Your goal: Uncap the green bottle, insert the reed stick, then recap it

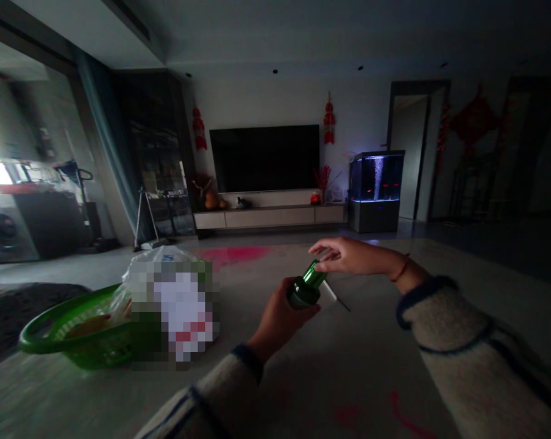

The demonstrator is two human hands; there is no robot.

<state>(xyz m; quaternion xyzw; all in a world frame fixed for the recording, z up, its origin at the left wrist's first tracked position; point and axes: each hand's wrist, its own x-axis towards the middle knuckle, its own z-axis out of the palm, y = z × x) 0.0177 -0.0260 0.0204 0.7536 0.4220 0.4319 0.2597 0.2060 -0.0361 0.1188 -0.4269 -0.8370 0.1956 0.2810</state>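
My left hand (278, 320) is wrapped round a small dark green bottle (303, 294) held up in front of me. My right hand (348, 256) pinches a shiny green cap (315, 274) right at the bottle's top, with a thin white tube (333, 294) hanging from the cap and slanting down to the right. A red cord circles my right wrist. Both arms wear a cream knitted sleeve with dark trim.
A green plastic basket (51, 335) with a plastic bag and a blurred package stands at the left on the pale surface. Far off are a wall television (264, 157), a low cabinet, a lit fish tank (376, 177) and a washing machine at far left.
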